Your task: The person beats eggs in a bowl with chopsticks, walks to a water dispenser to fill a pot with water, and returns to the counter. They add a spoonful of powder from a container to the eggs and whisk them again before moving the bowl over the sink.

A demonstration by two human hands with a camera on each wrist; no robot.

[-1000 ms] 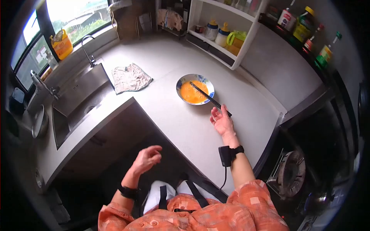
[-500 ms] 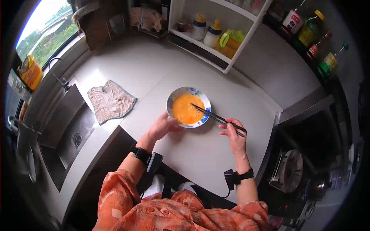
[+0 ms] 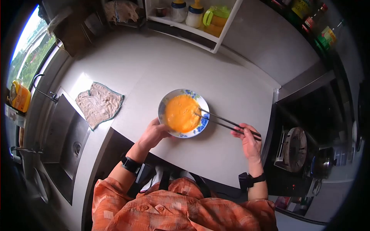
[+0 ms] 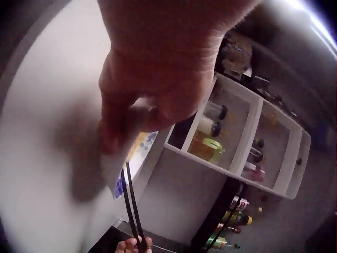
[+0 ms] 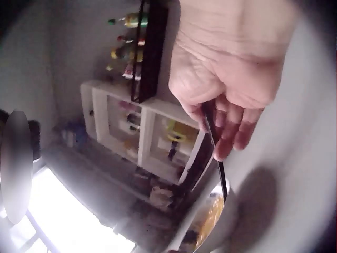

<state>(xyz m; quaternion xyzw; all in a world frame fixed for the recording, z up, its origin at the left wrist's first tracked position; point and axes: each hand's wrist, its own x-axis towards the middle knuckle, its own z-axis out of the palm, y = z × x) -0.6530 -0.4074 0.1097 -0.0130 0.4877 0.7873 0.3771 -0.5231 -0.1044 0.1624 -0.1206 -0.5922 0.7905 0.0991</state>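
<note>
A white bowl with blue floral patches (image 3: pixel 204 122) holds orange-yellow beaten liquid (image 3: pixel 179 113). My left hand (image 3: pixel 153 134) grips the bowl's lower left rim; in the left wrist view the fingers of that hand (image 4: pixel 152 100) curl at the bowl's edge (image 4: pixel 139 158). Two dark chopsticks (image 3: pixel 225 124) are pinched by my right hand (image 3: pixel 249 143), their tips in the liquid at the bowl's right side. The right wrist view has the right hand (image 5: pixel 226 89) around the chopsticks (image 5: pixel 221 176), with the liquid (image 5: pixel 210 221) beyond.
A crumpled cloth (image 3: pixel 100 104) lies left of the bowl, beside the sink (image 3: pixel 63 142). Behind stands a white shelf (image 3: pixel 185 29) with bottles and a green-lidded jug (image 3: pixel 216 21). A stove burner (image 3: pixel 295 149) is at the right, and sauce bottles (image 3: pixel 327 37) stand at the upper right.
My left hand has come up from beside the counter and taken hold of the bowl. The right hand now pinches the chopsticks, whose tips have shifted toward the bowl's right side.
</note>
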